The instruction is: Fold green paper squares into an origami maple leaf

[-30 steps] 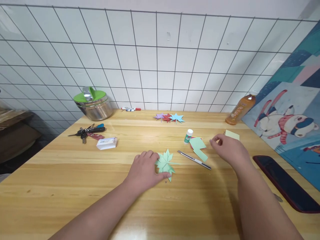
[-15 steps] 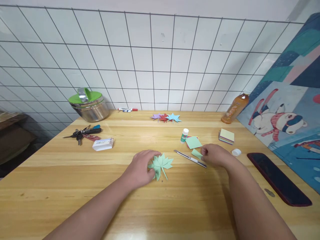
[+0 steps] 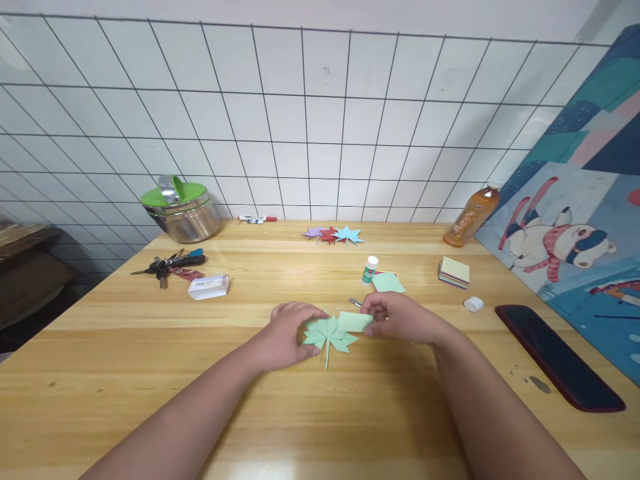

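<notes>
A light green paper maple leaf [image 3: 327,337] with a thin stem pointing toward me is gripped at its left side by my left hand [image 3: 287,337]. Between the thumb and fingers of my right hand [image 3: 395,317] is a small light green paper strip [image 3: 354,322]. The strip's left end overlaps the upper right of the leaf; whether they touch I cannot tell. Behind my right hand the tip of a utility knife [image 3: 355,303] shows, the rest being covered. A glue stick [image 3: 370,270] stands upright beside a few square papers [image 3: 389,283].
Purple, red and blue paper leaves [image 3: 329,235] lie near the wall. On the left are a steel pot [image 3: 187,217], keys [image 3: 165,267] and a small white box [image 3: 209,287]. To the right are a paper stack [image 3: 454,272], white cap [image 3: 473,304], phone [image 3: 557,357] and bottle [image 3: 471,217].
My right hand has carried the green strip left from beside the knife to the leaf, now covering most of the knife. The leaf has shifted slightly right and turned, its stem now pointing straight toward me.
</notes>
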The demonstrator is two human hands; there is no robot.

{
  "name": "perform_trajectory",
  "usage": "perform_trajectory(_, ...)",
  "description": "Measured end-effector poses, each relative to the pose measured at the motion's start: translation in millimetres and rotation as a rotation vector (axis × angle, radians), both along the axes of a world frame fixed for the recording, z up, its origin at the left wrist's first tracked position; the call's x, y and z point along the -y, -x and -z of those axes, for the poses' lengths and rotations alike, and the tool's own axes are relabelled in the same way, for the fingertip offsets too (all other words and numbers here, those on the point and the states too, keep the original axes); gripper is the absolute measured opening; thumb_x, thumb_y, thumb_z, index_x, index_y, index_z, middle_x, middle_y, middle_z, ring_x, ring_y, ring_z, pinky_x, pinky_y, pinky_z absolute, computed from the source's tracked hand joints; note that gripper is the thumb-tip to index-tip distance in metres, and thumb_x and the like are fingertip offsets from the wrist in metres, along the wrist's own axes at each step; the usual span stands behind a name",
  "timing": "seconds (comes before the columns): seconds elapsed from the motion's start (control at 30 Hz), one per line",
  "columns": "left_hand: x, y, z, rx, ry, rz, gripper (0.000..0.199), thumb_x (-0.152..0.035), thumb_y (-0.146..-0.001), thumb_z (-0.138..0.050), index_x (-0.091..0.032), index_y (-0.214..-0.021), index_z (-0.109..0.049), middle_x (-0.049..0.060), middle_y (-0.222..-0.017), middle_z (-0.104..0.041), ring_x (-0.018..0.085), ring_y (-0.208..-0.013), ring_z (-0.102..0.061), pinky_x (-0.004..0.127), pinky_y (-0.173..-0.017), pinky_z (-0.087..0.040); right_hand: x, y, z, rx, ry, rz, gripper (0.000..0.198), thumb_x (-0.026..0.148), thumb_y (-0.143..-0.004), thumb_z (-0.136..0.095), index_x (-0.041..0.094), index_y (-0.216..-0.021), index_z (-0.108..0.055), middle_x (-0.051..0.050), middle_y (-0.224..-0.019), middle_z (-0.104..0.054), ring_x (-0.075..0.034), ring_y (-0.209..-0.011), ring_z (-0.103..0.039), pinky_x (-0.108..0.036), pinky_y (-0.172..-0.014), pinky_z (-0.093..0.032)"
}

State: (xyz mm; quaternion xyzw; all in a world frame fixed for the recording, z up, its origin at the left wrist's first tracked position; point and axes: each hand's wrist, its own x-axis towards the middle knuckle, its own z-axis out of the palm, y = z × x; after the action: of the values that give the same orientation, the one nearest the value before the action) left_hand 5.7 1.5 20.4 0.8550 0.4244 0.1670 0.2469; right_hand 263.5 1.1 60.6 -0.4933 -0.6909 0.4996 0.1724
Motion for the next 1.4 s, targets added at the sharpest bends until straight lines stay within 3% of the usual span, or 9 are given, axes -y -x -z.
perform_trajectory(0.1,-4.8,2.2,-4.9,0.16,0.027,0.009,0.046,-0.033,-0.065,-0.068,-0.027,-0.109,-0.057,0.002,-0.114,-0.059,0.024,-0.108,-0.051,0.036,-0.094,-0.034,-0.3,14.4,9.9,-0.103,0.054,0.014,0.018,0.031,-0.069,-0.063,0.018,-0.077,-0.052,0.003,-0.064,-0.054,-0.009,-0.055,-0.047,-0.02,-0.05,-0.035)
perform_trajectory(0.23,-6.9,5.2,-15.0,0.422,0.055,-0.078,0.029,-0.041,-0.082,-0.049,-0.021,-0.098,-0.062,0.007,-0.104,-0.061,0.022,-0.1,-0.055,0.033,-0.089,-0.04,0.7,26.2,17.5,-0.113,0.002,0.07,0.014,0.031,-0.072,-0.059,0.018,-0.076,-0.054,0.003,-0.063,-0.052,-0.009,-0.057,-0.047,-0.019,-0.051,-0.035)
perform_trajectory(0.43,2.8,-3.3,-18.2,0.2,-0.072,-0.119,0.028,-0.047,-0.069,-0.064,-0.027,-0.088,-0.067,0.003,-0.098,-0.064,0.024,-0.098,-0.053,0.038,-0.088,-0.035,4.9,35.3,24.3,0.083,-0.156,0.019,0.01,0.023,-0.069,-0.06,0.019,-0.078,-0.062,0.004,-0.063,-0.053,-0.009,-0.058,-0.048,-0.018,-0.052,-0.035)
perform_trajectory(0.5,5.9,-7.7,-17.0,0.169,-0.089,-0.191,0.015,-0.04,-0.074,-0.06,-0.026,-0.077,-0.066,0.001,-0.093,-0.065,0.022,-0.094,-0.054,0.038,-0.086,-0.035,6.5,36.6,24.2,0.089,-0.155,-0.004,0.011,0.023,-0.069,-0.06,0.02,-0.079,-0.062,0.004,-0.063,-0.054,-0.009,-0.057,-0.048,-0.018,-0.051,-0.035)
perform_trajectory(0.6,7.2,-11.0,-15.5,0.199,-0.047,-0.21,0.012,-0.031,-0.076,-0.058,-0.023,-0.069,-0.064,0.0,-0.088,-0.065,0.019,-0.09,-0.056,0.035,-0.084,-0.037,8.3,38.8,20.9,0.052,-0.128,0.009,0.014,0.028,-0.07,-0.062,0.019,-0.081,-0.062,0.003,-0.064,-0.057,-0.009,-0.057,-0.049,-0.018,-0.051,-0.037)
perform_trajectory(0.83,9.0,-14.1,-13.4,0.133,-0.008,-0.285,0.015,-0.031,-0.076,-0.058,-0.022,-0.064,-0.06,0.0,-0.093,-0.064,0.021,-0.095,-0.053,0.039,-0.085,-0.035,5.2,44.3,23.7,0.03,-0.022,0.11,0.018,0.036,-0.072,-0.06,0.019,-0.076,-0.062,0.003,-0.063,-0.058,-0.008,-0.051,-0.05,-0.019,-0.047,-0.037)
perform_trajectory(1.03,4.4,-15.2,-4.1,0.026,-0.049,-0.333,0.018,-0.035,-0.077,-0.056,-0.022,-0.065,-0.06,-0.001,-0.098,-0.063,0.023,-0.099,-0.05,0.042,-0.084,-0.032,-1.9,48.2,39.5,0.116,-0.132,0.177,0.015,0.034,-0.071,-0.061,0.02,-0.077,-0.062,0.002,-0.067,-0.062,-0.01,-0.057,-0.054,-0.019,-0.051,-0.039)
perform_trajectory(1.2,-1.2,-15.8,2.4,-0.011,-0.036,-0.339,0.019,-0.035,-0.078,-0.054,-0.022,-0.065,-0.06,-0.001,-0.098,-0.062,0.023,-0.099,-0.05,0.042,-0.084,-0.031,-3.4,50.8,41.2,0.251,-0.221,0.177,0.012,0.032,-0.07,-0.062,0.021,-0.071,-0.061,0.003,-0.064,-0.062,-0.01,-0.056,-0.053,-0.02,-0.049,-0.036)
perform_trajectory(1.4,-2.4,-17.2,4.9,-0.034,-0.062,-0.331,0.018,-0.035,-0.079,-0.052,-0.023,-0.068,-0.059,-0.001,-0.095,-0.061,0.022,-0.096,-0.049,0.041,-0.083,-0.031,-5.2,51.4,43.6,0.264,-0.228,0.176,0.011,0.032,-0.071,-0.059,0.021,-0.071,-0.059,0.003,-0.063,-0.061,-0.009,-0.054,-0.052,-0.019,-0.048,-0.035)
